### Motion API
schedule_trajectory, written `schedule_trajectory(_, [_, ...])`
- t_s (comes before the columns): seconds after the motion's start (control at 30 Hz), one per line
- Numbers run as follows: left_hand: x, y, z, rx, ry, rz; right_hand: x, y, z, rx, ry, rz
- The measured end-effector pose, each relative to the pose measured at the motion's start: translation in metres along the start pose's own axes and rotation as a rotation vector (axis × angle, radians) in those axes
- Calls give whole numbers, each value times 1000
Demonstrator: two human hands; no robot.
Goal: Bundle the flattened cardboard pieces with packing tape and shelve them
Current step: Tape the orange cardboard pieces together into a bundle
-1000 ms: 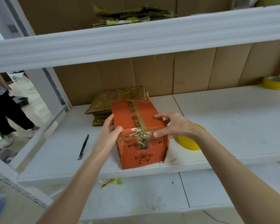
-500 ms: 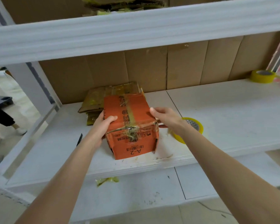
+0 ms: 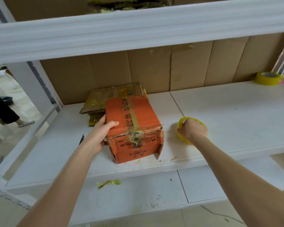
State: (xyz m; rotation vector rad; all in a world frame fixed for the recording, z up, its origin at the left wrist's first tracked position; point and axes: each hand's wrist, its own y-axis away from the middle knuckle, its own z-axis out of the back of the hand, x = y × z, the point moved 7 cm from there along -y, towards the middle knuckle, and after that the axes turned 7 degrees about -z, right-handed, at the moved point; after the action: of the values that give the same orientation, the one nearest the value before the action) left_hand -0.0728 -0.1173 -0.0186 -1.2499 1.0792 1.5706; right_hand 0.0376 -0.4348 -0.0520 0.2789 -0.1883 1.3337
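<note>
Your left hand grips the near left corner of the orange cardboard bundle. The thumb lies flat on its top face and the other fingers wrap down its left side. The bundle sits on the middle shelf close to the front edge. It is strapped lengthwise with clear packing tape and marked "A-2" on the face toward you, and a flap at its near right corner stands loose.

Your right hand is just right of the bundle and apart from it. Its fingers are curled over the yellow tape roll, which lies flat on the shelf.

Behind the orange bundle, partly hidden by it, a brown cardboard bundle lies against the cardboard backing. A slim dark tool shows beside your left wrist; you cannot tell what it is. A second yellow tape roll rests at the far right of the shelf. A crumpled tape scrap lies on the lower shelf. At the far left, a person's legs stand on the floor.
</note>
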Motion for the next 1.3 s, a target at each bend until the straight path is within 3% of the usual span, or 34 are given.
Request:
schedule_trajectory(0.1, [-3, 8, -5, -15, 3, -26, 13, 10, 25, 48, -661, 15])
schedule_trajectory(0.17, [-8, 14, -12, -24, 0, -55, 30, 23, 37, 151, -950, 33])
schedule_trajectory(0.3, [-21, 28, -19, -53, -8, -94, 45, 43, 43, 325, -1103, 52])
schedule_trajectory(0.5, [-61, 57, -46, -1, -129, -151, 13, 26, 79, 283, -1132, 96])
schedule_trajectory(0.7, [-81, 83, -80, -127, -103, -248, -12, 17, 77, 495, -1263, 169])
schedule_trajectory(0.87, [-83, 95, -98, -194, -29, -358, -16, 8, 88, 538, -1373, 258])
schedule_trajectory(0.97, [-77, 85, -110, -197, -67, -370, -26, -7, 87, 454, -1325, 216])
schedule_trajectory(1.07, [-56, 73, -132, -168, -115, -298, -46, -26, 76, 303, -1127, 155])
schedule_trajectory(1.3, [-23, 55, -138, -181, -27, -163, -79, -50, 49, 87, -179, 146])
